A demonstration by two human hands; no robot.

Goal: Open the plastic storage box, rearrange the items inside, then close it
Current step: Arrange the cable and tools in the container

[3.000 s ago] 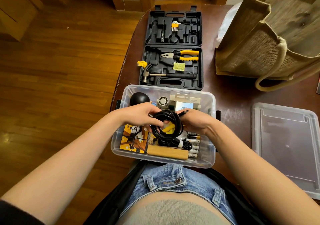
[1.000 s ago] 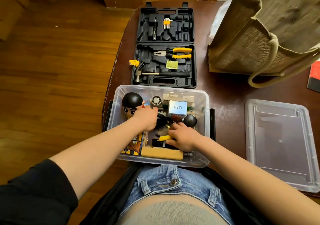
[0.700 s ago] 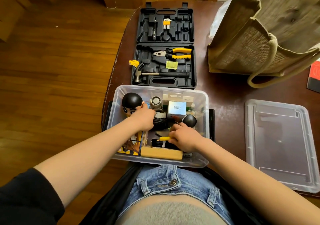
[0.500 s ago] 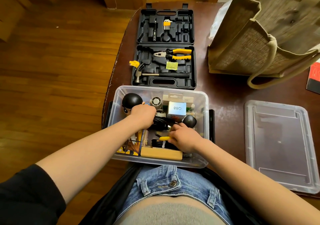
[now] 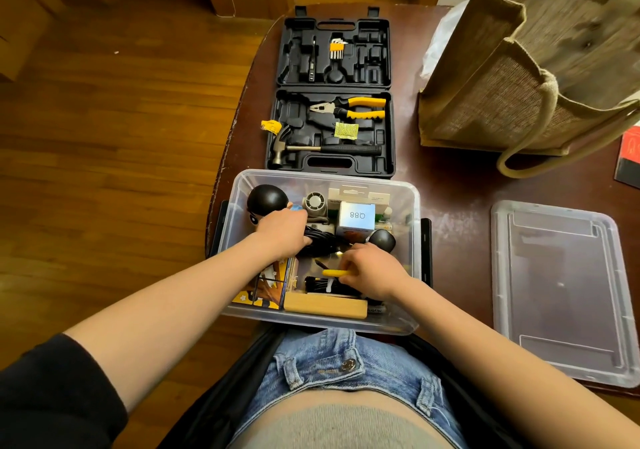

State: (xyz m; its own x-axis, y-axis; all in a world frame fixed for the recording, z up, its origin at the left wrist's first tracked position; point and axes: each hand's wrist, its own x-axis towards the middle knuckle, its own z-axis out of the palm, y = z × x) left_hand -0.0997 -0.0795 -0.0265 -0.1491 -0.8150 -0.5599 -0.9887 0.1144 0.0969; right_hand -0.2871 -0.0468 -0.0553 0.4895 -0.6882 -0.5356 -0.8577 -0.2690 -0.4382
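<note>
Open box (image 5: 412, 206), clear plastic, at the near table edge against the person's lap, so both arms reach straight down into it; task judged mid-rearrangement, with closing not yet begun. Nearest contents: wood block (image 5: 325, 305) laid flat along the near wall; yellow printed carton (image 5: 268, 291) standing at its left; bundled black cord (image 5: 320, 284) just behind the block. Right hand (image 5: 372, 275), fingers curled, pinching a yellow piece (image 5: 334, 272) above that bundle, seemingly to seat it in the middle gap. Left hand (image 5: 285, 232), fingers curled over a coiled black cable (image 5: 322, 242) at mid-box, apparently pressing it low enough for the lid to shut; how firmly it grips I cannot tell. Black ball (image 5: 382, 239) just beyond the right hand. Far row along the back wall: dark-haired figure head (image 5: 266, 199), small fan (image 5: 315, 203), white cube marked Q88 (image 5: 356, 216), carded packet (image 5: 360, 195) upright behind it, the taller goods probably kept at the back. Lid (image 5: 557, 289), set flat on the table to the right, well apart but within reach for closing. Beyond the box, touching or nearly so: black tool case (image 5: 332, 95), open flat, with hammer (image 5: 311, 149) and pliers (image 5: 353, 107). Far right: jute bag (image 5: 519, 78), upright.
</note>
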